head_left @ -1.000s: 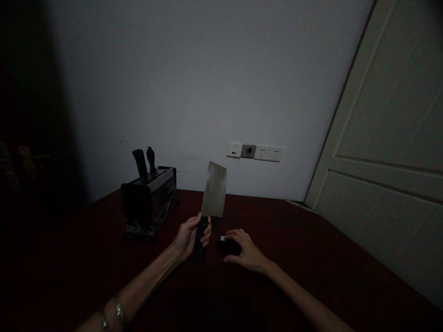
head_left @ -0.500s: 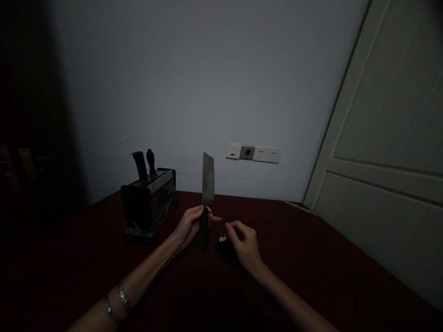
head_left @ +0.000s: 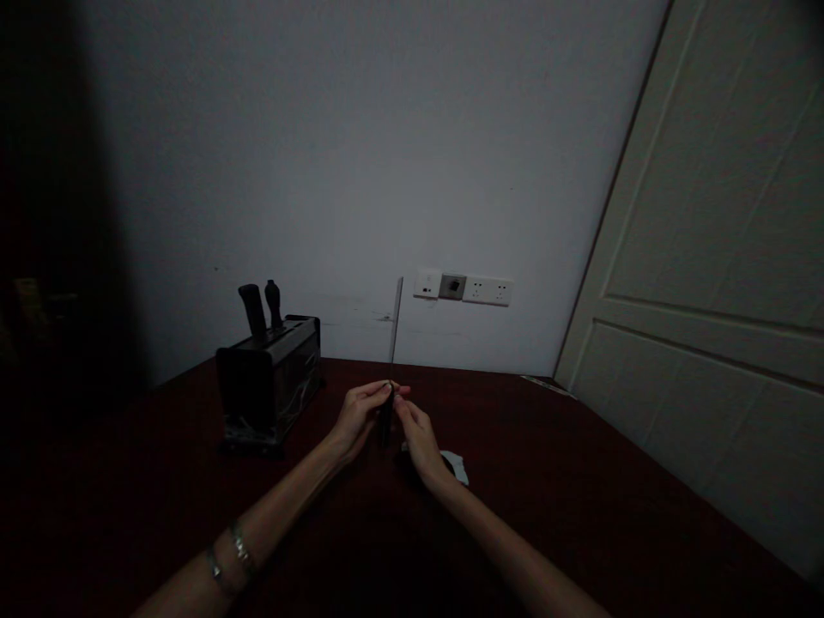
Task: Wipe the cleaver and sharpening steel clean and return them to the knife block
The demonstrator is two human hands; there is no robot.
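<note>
A cleaver (head_left: 396, 322) stands blade up in front of the wall, turned nearly edge-on. Its dark handle points down, and my left hand (head_left: 357, 421) is closed round the upper part of it. My right hand (head_left: 418, 433) meets it from the other side, its fingertips pinched together at the top of the handle. Whether something small is between them is too dark to make out. Under and behind my right wrist lies a dark object with a white piece (head_left: 455, 466) showing, mostly hidden by the hand.
A black knife block (head_left: 270, 378) with two dark-handled tools in it stands to the left on the dark red table (head_left: 515, 481). Wall sockets (head_left: 463, 287) are set in the wall behind. A pale panelled door (head_left: 695, 343) borders the right side.
The cleaver has turned from showing its flat side to nearly edge-on. My right hand has moved up and left from the dark object to the cleaver's handle, uncovering more white.
</note>
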